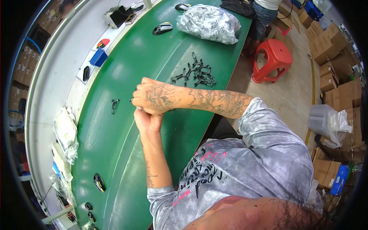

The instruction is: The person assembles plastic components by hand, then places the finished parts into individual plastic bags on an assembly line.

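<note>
Above the green belt, my right hand (155, 96) is curled over the top of my left hand (147, 122). The fingers of both are closed together. A tiny dark tip shows beside the right fingers; the rest of what they hold, if anything, is hidden. Just left of the hands a single small black plastic frame-like part (114, 106) lies on the belt. Beyond my right forearm is a loose heap of similar black plastic parts (199, 73).
The green belt (115, 153) carries a grey-black device (163, 28), a black-yellow device (99, 182) and a clear bag of wrapped items (209, 23). A blue bin (98, 57) stands on the far ledge. At right are a red stool (273, 57), cartons (326, 40) and another person (264, 15).
</note>
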`<action>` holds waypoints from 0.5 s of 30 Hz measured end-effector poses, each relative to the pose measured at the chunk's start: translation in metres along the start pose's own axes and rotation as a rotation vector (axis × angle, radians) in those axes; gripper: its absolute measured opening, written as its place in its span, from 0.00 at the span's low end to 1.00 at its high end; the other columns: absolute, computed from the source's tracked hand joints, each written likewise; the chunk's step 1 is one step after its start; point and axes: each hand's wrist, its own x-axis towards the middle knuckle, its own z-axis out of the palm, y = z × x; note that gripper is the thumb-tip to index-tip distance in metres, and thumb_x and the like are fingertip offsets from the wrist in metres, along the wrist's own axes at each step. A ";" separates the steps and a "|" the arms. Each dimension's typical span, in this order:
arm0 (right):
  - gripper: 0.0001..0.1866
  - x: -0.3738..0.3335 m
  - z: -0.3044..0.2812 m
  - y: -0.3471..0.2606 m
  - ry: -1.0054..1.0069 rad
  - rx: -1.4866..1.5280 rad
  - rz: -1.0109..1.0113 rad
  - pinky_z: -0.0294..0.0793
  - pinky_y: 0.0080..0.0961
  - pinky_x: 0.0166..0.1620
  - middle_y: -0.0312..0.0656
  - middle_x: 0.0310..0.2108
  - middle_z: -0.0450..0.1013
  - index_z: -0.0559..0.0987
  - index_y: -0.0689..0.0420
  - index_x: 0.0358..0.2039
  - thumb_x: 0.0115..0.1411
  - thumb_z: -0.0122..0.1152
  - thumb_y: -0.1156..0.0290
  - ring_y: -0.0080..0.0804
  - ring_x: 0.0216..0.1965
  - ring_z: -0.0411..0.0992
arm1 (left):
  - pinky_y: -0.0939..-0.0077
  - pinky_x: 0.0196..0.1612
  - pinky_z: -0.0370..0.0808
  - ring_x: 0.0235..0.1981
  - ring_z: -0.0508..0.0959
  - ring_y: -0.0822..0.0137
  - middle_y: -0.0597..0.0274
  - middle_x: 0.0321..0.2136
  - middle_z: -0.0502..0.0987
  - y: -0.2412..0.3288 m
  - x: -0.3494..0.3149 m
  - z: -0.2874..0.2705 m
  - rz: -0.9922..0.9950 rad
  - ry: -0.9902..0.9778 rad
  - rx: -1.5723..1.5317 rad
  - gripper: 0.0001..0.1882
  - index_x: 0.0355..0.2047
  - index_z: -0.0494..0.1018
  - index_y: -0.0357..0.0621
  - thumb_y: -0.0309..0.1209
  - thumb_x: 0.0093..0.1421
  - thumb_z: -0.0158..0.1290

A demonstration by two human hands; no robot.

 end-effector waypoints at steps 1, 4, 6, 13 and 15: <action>0.08 -0.007 -0.001 0.003 -0.024 0.045 -0.013 0.68 0.37 0.46 0.37 0.35 0.76 0.79 0.50 0.33 0.58 0.60 0.62 0.34 0.39 0.75 | 0.56 0.57 0.79 0.54 0.78 0.57 0.55 0.51 0.77 0.007 0.010 -0.014 -0.028 0.019 -0.077 0.16 0.55 0.69 0.41 0.31 0.72 0.40; 0.09 -0.028 -0.013 0.016 0.032 0.384 -0.012 0.68 0.32 0.53 0.38 0.40 0.77 0.80 0.52 0.38 0.58 0.61 0.66 0.35 0.44 0.76 | 0.63 0.47 0.83 0.45 0.81 0.59 0.55 0.45 0.78 0.000 0.019 -0.008 -0.028 0.087 -0.108 0.15 0.54 0.71 0.44 0.28 0.71 0.40; 0.15 -0.026 -0.043 0.044 0.039 0.587 -0.018 0.72 0.34 0.57 0.44 0.47 0.78 0.80 0.55 0.45 0.58 0.65 0.66 0.40 0.50 0.77 | 0.65 0.33 0.81 0.34 0.80 0.62 0.59 0.37 0.77 0.005 0.019 -0.030 0.245 -0.023 0.125 0.12 0.49 0.72 0.47 0.26 0.69 0.42; 0.13 -0.089 -0.137 0.371 0.202 -0.284 0.852 0.81 0.40 0.47 0.56 0.40 0.81 0.85 0.59 0.40 0.58 0.58 0.69 0.52 0.42 0.81 | 0.71 0.19 0.62 0.19 0.66 0.67 0.63 0.23 0.66 0.016 -0.043 -0.017 0.136 -0.111 0.326 0.15 0.21 0.61 0.48 0.31 0.64 0.51; 0.13 -0.116 -0.114 0.415 -0.036 -0.385 0.971 0.81 0.41 0.48 0.58 0.39 0.81 0.85 0.60 0.39 0.59 0.57 0.68 0.53 0.43 0.81 | 0.70 0.19 0.64 0.20 0.67 0.68 0.62 0.25 0.68 0.009 -0.056 -0.016 0.155 0.031 0.498 0.14 0.20 0.62 0.48 0.28 0.62 0.52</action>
